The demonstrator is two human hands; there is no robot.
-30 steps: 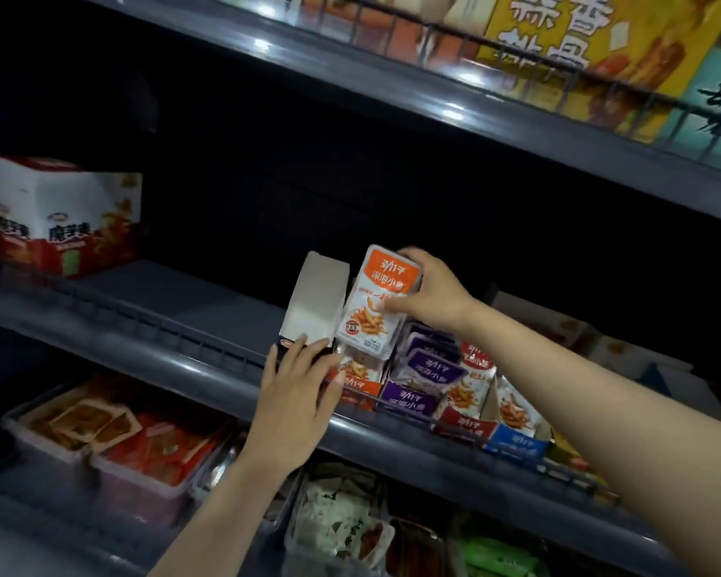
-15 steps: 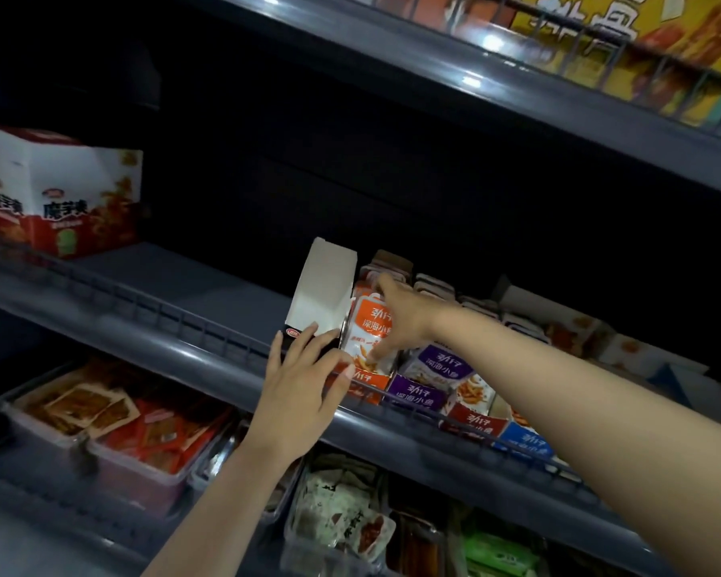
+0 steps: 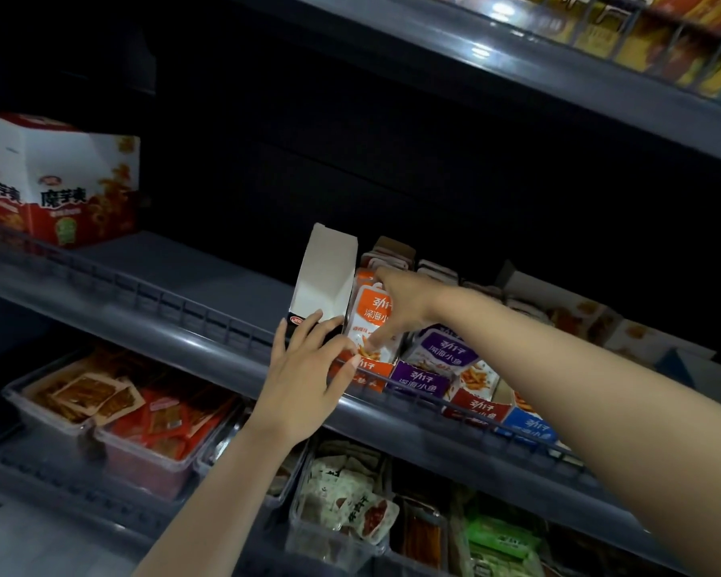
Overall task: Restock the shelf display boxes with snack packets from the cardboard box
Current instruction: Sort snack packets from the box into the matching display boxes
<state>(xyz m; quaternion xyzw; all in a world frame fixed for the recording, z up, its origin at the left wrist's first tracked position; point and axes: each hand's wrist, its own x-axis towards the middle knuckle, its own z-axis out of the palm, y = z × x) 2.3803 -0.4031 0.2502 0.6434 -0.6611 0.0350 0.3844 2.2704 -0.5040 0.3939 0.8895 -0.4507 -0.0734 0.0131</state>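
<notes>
Dim shop shelving, dark back panel. Middle shelf (image 3: pixel 175 268) crosses frame centre, wire rail (image 3: pixel 192 312) along its front.

Step in hand: seating orange packet (image 3: pixel 371 314) in orange display box (image 3: pixel 365 370) at rail.
- Right hand (image 3: pixel 404 306) grasps packet from above; packet upright, partly inside box.
- Left hand (image 3: pixel 309 368) released, fingers straight, braces box front.

Next move, as judged: press packet down flush, let go.

Raised white flap (image 3: pixel 325 276) crowds packet's left side; purple display box (image 3: pixel 423 378) sits just right. Cardboard box not in view.

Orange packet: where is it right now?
Head view, centre of the middle shelf: the orange packet sits in the orange display box, held by the right hand, between the white flap and the purple packets.
</notes>
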